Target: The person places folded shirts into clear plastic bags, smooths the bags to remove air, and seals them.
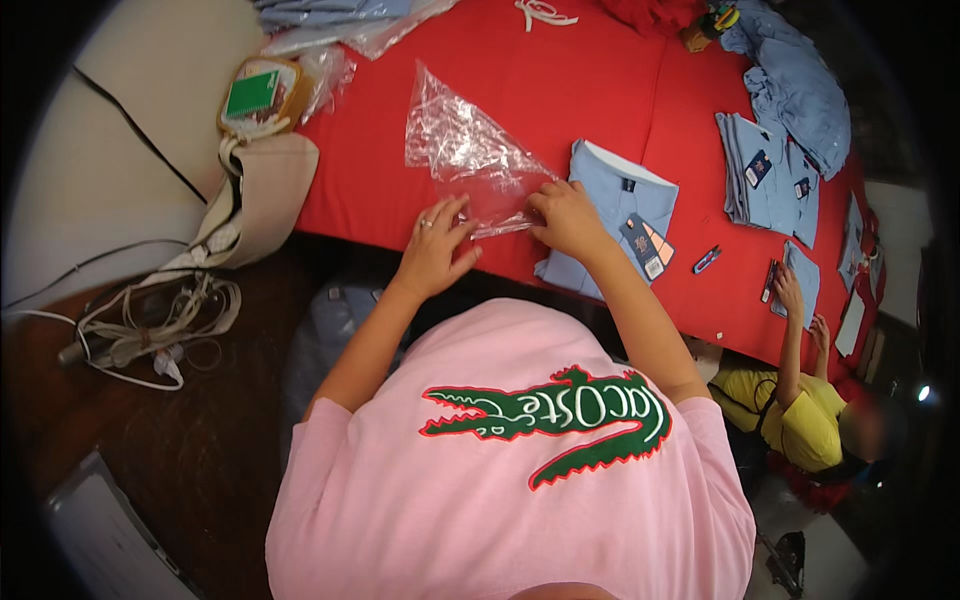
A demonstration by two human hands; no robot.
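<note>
A clear plastic bag (465, 140) lies crinkled on the red-covered table near its front edge. My left hand (435, 248) is at the bag's near left corner, with its fingers apart and a ring on one of them. Curled fingers of my right hand (568, 218) grip the bag's near right edge. Just right of that hand is a folded light blue shirt (615, 190) with a dark hang tag (642, 246) on it, partly covered by my right forearm.
A small blue thread snipper (707, 259) lies right of the shirt. Folded blue shirts (750, 190) are stacked farther right, where a person in yellow (815, 425) handles another garment (797, 280). At left are a basket (262, 95) and coiled cables (165, 315). The red table (560, 70) extends away.
</note>
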